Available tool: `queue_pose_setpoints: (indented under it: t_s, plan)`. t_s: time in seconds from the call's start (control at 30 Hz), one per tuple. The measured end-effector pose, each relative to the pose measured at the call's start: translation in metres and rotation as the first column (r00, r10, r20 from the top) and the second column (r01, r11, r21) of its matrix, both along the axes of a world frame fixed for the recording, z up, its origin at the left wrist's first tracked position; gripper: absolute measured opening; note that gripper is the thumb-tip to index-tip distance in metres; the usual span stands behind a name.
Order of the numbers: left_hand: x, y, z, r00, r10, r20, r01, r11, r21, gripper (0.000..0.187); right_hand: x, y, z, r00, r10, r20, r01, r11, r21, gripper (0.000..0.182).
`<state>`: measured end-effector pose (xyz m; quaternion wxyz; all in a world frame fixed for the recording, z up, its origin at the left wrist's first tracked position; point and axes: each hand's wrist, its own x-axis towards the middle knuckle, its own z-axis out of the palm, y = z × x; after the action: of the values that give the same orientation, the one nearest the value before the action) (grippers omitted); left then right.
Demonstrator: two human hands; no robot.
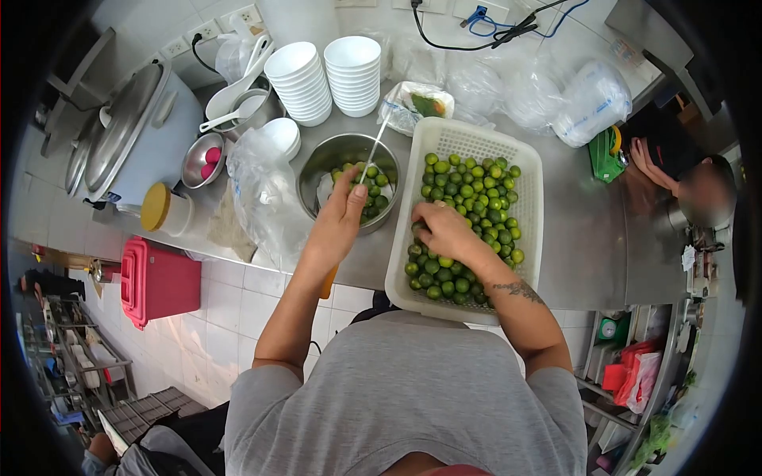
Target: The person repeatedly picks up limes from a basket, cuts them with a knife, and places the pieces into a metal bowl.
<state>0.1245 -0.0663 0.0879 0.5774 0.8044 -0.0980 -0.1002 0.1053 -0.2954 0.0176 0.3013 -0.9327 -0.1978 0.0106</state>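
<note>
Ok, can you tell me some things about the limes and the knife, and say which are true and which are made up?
1. The left hand holds a knife over the metal bowl. True.
2. The right hand rests in an empty basket. False: the white basket is full of green limes.
3. The bowl has some limes in it. True.
4. The stacked white bowls stand on the floor. False: they stand on the counter, behind the metal bowl.
5. The box below the counter is red. True.
</note>
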Motion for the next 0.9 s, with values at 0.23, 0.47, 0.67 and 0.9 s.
queue_pose_setpoints:
  t_s: [0.23, 0.47, 0.67, 0.9]
  plan:
    - [-0.034, -0.005, 0.002, 0.94, -0.283, 0.191, 0.247, 0.95, 0.192, 0.05, 0.0, -0.028, 0.041, 0.878, 0.128, -0.462, 0.405, 0.32, 0.857, 0.028]
    - [-0.055, -0.008, 0.002, 0.925, -0.351, 0.144, 0.291, 0.9, 0.324, 0.048, -0.009, -0.02, 0.047, 0.908, -0.016, -0.419, 0.405, 0.294, 0.866, 0.027]
    - [-0.056, -0.01, 0.007, 0.919, -0.359, 0.165, 0.284, 0.891, 0.355, 0.048, -0.013, -0.015, 0.044, 0.922, -0.059, -0.382, 0.372, 0.408, 0.834, 0.025]
    - [-0.039, -0.032, 0.022, 0.937, -0.335, 0.102, 0.279, 0.89, 0.361, 0.048, -0.016, 0.005, 0.04, 0.916, 0.076, -0.393, 0.308, 0.493, 0.814, 0.022]
